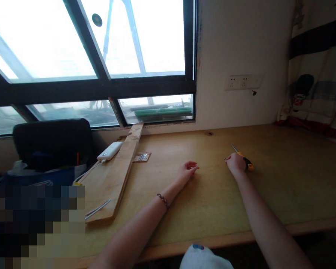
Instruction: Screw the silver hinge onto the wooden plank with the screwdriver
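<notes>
Over the middle of the table, my left hand (188, 170) is open, its fingers loosely bent and apart with nothing in them. A bracelet (162, 200) circles that wrist. Farther right, my right hand (235, 163) is closed, thumb and fingers pinched together. A tiny dark bit shows at its fingertips, too small to name. Right beside this hand is a screwdriver (249, 165) with a yellow and black handle, its thin shaft pointing away from me; the hand hides part of it. Whether the hand touches the screwdriver I cannot tell.
A long wooden board (126, 164) lies at the left, bearing a white power bank (109, 151) with a cable. Beside the board is a small flat piece with metal parts (142, 157). A black chair (53, 138) stands left of the wooden table (207, 209). Sockets (243, 82) sit on the wall.
</notes>
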Available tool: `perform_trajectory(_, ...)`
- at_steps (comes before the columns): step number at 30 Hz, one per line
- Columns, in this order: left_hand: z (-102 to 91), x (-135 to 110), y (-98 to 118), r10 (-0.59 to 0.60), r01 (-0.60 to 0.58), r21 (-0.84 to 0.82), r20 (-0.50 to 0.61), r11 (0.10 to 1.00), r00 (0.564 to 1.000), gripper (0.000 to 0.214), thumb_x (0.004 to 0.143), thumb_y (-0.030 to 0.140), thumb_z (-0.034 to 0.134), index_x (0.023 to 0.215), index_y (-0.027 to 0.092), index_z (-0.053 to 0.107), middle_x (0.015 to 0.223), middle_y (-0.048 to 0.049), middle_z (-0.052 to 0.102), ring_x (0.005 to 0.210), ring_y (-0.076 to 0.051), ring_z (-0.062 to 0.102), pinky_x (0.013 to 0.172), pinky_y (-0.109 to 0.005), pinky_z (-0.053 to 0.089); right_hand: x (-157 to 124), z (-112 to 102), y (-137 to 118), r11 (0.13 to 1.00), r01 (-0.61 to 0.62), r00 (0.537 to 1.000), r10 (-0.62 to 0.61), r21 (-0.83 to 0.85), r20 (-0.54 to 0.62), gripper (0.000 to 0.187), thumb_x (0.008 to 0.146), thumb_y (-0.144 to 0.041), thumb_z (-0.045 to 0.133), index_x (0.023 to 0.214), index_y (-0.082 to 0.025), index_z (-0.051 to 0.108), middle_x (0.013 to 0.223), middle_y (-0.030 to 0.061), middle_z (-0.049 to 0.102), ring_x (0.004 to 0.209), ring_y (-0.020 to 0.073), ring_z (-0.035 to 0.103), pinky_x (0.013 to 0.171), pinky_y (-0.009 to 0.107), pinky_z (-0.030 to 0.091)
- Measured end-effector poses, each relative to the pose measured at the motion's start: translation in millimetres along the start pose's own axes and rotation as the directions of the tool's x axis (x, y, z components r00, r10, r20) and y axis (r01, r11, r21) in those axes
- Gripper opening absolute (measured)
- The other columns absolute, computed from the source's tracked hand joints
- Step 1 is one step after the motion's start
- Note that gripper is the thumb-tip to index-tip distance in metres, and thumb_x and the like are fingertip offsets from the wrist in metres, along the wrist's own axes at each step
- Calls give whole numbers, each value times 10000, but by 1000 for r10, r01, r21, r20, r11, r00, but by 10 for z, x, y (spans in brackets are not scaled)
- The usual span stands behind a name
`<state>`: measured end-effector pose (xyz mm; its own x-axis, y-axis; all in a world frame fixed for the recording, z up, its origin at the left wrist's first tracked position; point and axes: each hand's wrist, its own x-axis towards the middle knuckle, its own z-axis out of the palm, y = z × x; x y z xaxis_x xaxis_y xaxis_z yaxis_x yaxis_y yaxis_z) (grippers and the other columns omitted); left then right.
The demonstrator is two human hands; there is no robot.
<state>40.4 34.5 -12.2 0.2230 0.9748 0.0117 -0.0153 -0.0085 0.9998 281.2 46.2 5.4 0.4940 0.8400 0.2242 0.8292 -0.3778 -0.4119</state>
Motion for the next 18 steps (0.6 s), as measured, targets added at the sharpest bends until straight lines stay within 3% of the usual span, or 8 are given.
perform_trajectory(3, -1, 1, -3, 6, -6, 3, -4, 1000, 1000, 241, 623, 234, 669, 833, 129, 611, 738, -52, 638, 457, -57, 464, 425, -189, 332, -18, -26, -27, 994, -85, 996, 85, -73, 4, 152, 721, -243, 602, 789, -149, 699, 755, 151, 650, 735, 227, 635, 615, 292, 464)
perform_trajectory(7, -2, 3, -9, 13, -13, 5, 8, 1000, 1000, 236, 630, 226, 659, 837, 126, 605, 733, -44, 628, 460, -61, 465, 425, -195, 329, -11, -40, -38, 989, -106, 994, 109, -101, 24, 185, 725, -210, 575, 848, -134, 691, 832, 180, 647, 797, 266, 635, 619, 308, 469)
perform_trajectory(18, 11, -6, 9, -11, 10, 5, 8, 1000, 1000, 230, 627, 219, 646, 832, 128, 597, 729, -52, 639, 460, -63, 466, 436, -196, 327, -24, -56, -46, 985, -89, 995, 94, -150, 26, 263, 758, -145, 461, 904, -106, 676, 851, 196, 647, 828, 310, 631, 598, 345, 478)
